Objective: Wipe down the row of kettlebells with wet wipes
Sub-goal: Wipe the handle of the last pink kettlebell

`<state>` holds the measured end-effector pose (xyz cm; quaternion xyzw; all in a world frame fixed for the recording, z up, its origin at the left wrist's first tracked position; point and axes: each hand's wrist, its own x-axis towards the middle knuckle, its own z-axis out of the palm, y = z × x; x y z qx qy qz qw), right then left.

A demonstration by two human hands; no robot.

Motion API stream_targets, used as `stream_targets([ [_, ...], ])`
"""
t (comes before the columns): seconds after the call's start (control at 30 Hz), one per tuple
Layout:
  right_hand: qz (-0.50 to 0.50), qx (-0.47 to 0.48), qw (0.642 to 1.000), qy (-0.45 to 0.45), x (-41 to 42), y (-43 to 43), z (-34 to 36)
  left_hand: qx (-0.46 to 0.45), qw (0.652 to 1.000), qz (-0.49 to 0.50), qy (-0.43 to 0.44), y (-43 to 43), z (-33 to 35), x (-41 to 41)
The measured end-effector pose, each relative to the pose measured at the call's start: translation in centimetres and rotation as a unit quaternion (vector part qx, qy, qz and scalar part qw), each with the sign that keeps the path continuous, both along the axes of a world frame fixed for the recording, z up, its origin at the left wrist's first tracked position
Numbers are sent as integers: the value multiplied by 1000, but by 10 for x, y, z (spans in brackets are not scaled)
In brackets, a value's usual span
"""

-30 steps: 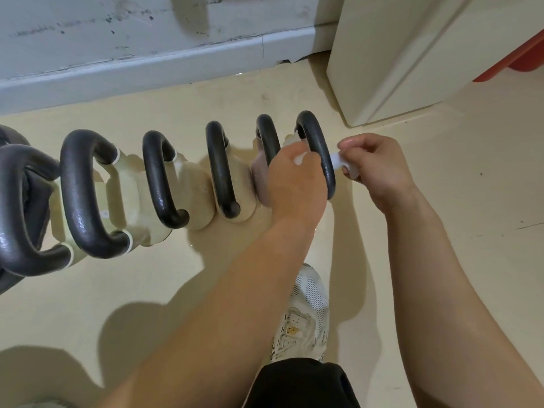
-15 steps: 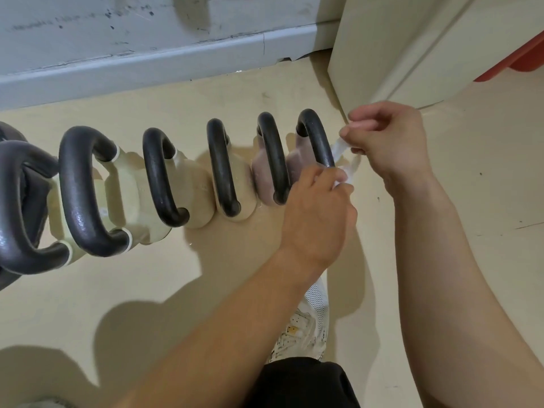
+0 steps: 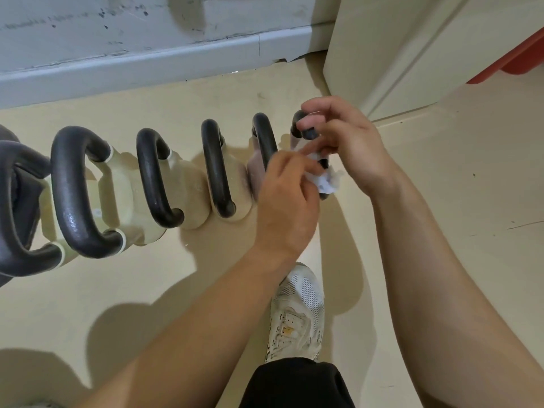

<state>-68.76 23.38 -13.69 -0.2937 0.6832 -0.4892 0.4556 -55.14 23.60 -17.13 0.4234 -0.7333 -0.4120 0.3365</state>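
Pinching crumpled wet wipe (image 3: pixel 325 181) with left hand (image 3: pixel 287 198) and right hand (image 3: pixel 350 142), fingers curled, on the handle of the end kettlebell (image 3: pixel 308 134), rightmost in the row. Wrap round the bar and slide along the whole arc. Tight against neighbouring handle (image 3: pixel 265 136), cabinet (image 3: pixel 382 60) near behind; open floor (image 3: pixel 456 201) to the right, work from there.

handles (image 3: pixel 216 169): black, faint sheen
bells (image 3: pixel 188 184): cream; the two nearest the cabinet (image 3: pixel 397 54) tinged pink
cabinet: cream
wipe (image 3: pixel 326 181): white
floor (image 3: pixel 441 201): beige
skirting (image 3: pixel 147 63): pale blue-grey
shoe (image 3: pixel 297 313): white mesh, dark specks, yellow spot
trousers (image 3: pixel 297 384): black
block (image 3: pixel 518 60) beside cabinet: red
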Motion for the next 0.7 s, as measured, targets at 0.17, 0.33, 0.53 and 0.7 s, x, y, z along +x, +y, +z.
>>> stream_targets([
  [0.17, -129, -70, 977, -153, 3, 4, -8, 33, 994, -29, -104, -19, 13, -13],
  [0.33, -261, -86, 946, -171, 3, 21, -18, -25, 969, -64, -238, -22, 16, -21],
  [0.53, -223, 10, 965, 134, 32, 67, -44, -3, 955, -87, -285, -22, 18, -20],
  [0.7, -234, -10, 964, 123, 58, 80, -67, 172, 965, -30, -197, -14, 4, -24],
])
